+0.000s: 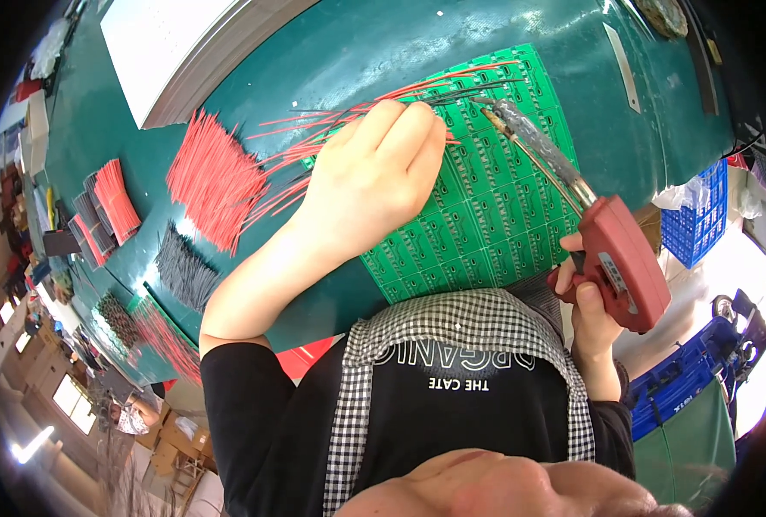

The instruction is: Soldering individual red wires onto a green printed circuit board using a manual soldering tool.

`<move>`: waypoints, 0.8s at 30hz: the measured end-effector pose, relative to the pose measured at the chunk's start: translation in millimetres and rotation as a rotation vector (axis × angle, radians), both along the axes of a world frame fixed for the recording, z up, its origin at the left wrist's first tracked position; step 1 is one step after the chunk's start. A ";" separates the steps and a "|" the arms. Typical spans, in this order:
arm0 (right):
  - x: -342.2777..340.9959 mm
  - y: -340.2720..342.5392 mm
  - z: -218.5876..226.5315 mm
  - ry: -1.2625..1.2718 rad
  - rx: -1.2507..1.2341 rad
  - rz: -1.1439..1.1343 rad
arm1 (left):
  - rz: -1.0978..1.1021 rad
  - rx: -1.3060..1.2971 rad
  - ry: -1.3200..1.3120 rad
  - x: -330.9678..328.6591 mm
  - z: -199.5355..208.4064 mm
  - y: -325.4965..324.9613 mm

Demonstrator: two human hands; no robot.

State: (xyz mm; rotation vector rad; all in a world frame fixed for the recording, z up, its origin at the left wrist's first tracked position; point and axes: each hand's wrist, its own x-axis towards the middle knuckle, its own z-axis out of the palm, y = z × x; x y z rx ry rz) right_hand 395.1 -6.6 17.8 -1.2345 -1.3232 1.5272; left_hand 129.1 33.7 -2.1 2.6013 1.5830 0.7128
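Observation:
My left hand is curled closed over a green circuit board panel, its fingertips hidden underneath. Thin red wires run out from under it on both sides, and a short red end shows by the fingers. In my right hand is a red soldering gun, gripped by its handle with a finger near the trigger. Its long metal barrel slants up and left, the tip above the panel's upper part. Several red and black wires lie across the panel's top near that tip.
On the green table, a large pile of red wires and a smaller black wire pile lie left of my arm. Wire bundles sit farther left. A white box stands behind. A blue crate is at the right.

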 end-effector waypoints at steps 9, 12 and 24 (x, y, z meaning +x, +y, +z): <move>-0.8 -0.1 4.6 0.015 -0.076 -0.033 | -0.017 0.021 0.009 7.2 -1.9 7.2; 2.6 0.3 4.3 0.063 -0.177 -0.029 | -0.026 0.008 0.000 8.6 -3.1 8.1; 9.9 -3.4 -5.6 -0.082 -0.149 -0.003 | -0.009 -0.015 0.025 9.1 -0.4 7.1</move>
